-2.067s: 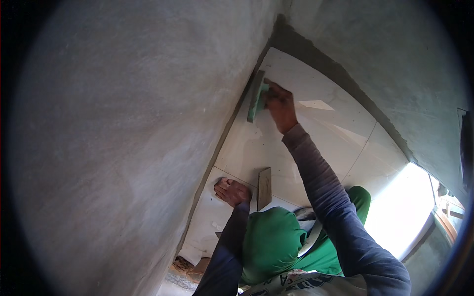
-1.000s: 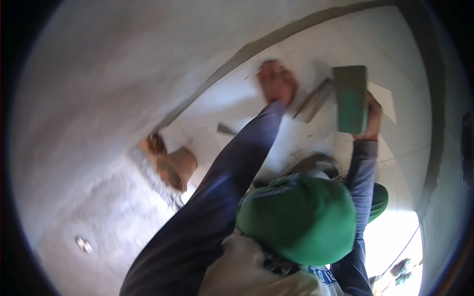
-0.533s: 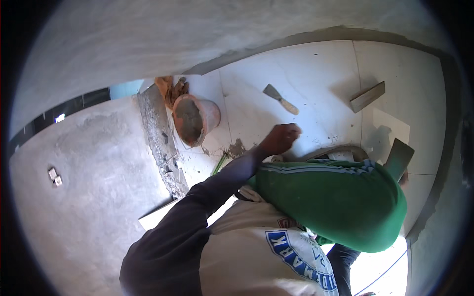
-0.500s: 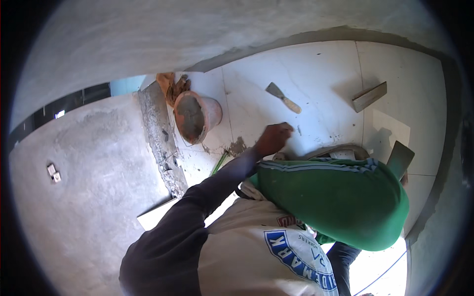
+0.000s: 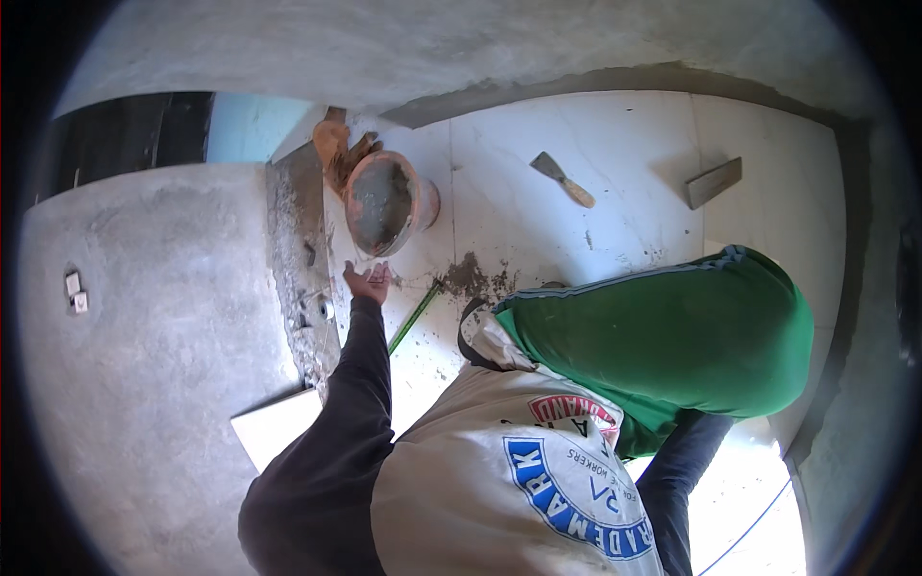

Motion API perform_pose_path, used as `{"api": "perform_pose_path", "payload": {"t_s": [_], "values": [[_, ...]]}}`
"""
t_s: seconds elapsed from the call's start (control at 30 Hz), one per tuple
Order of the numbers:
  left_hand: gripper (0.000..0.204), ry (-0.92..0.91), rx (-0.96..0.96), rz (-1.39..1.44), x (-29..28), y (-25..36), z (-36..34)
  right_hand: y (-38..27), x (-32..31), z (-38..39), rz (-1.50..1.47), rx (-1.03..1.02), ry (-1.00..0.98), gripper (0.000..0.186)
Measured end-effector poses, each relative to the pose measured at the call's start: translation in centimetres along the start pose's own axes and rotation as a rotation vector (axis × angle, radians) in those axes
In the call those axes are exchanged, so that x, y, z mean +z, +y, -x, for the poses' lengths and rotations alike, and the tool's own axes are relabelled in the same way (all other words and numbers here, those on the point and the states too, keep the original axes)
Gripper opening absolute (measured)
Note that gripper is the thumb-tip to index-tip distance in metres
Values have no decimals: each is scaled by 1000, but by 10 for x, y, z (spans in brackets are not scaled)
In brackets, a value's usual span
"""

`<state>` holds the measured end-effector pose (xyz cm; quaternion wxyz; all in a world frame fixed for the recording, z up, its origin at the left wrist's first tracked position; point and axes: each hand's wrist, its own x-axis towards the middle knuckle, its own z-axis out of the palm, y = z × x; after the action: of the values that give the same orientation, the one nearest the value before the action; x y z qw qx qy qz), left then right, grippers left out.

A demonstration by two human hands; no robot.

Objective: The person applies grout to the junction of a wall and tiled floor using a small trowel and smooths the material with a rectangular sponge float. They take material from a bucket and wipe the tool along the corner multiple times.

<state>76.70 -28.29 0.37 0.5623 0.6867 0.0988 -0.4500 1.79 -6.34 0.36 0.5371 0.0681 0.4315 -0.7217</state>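
My left hand (image 5: 370, 281) reaches out with palm up and fingers apart, holding nothing. It is just short of the rim of a terracotta-coloured bucket (image 5: 429, 204) that leans toward the left wall, with wet grey mortar (image 5: 386, 206) inside. A thin green strip (image 5: 415, 319) lies on the tiles beside my left wrist. My right hand is hidden; only its dark sleeve (image 5: 684, 470) shows, passing behind my green-clad leg (image 5: 663, 346). Ahead, a scraper with a wooden handle (image 5: 564, 180) lies on the floor. Farther right stands a flat rectangular plate (image 5: 715, 183), tilted up on edge.
White tiles (image 5: 519, 134) cover the floor, with mortar crumbs (image 5: 469, 276) near my foot. A broken, rubble-strewn ledge (image 5: 300, 250) runs along the left wall. Brown-orange crumpled material (image 5: 336, 158) sits behind the bucket. A pale board (image 5: 279, 422) leans at the lower left. A blue cable (image 5: 749, 528) trails lower right.
My left hand has swung left from above the middle tiles to the bucket, and its fingers have opened. My leg has shifted, and the dark blade by my right knee has gone from sight.
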Motion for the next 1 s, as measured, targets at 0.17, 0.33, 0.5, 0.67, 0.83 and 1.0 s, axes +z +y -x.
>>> {"api": "perform_pose_path", "payload": {"t_s": [0.17,0.33,0.5,0.67,0.83,1.0], "values": [[77,-99,220,19,12,30,-14,2,3,12,-36,-48,-7,39],[38,-286,107,89,16,25,-37,-7,-9,30,-65,-102,20,39],[38,-711,136,89,23,-12,-15,2,-12,34,-68,-90,29,39],[42,-575,131,3,79,-41,80,8,-3,32,-75,-83,3,39],[43,-724,-3,-180,133,-103,146,10,14,23,-51,-74,-42,39],[44,-747,-101,-434,187,-167,214,0,51,4,23,-67,-165,39]]}}
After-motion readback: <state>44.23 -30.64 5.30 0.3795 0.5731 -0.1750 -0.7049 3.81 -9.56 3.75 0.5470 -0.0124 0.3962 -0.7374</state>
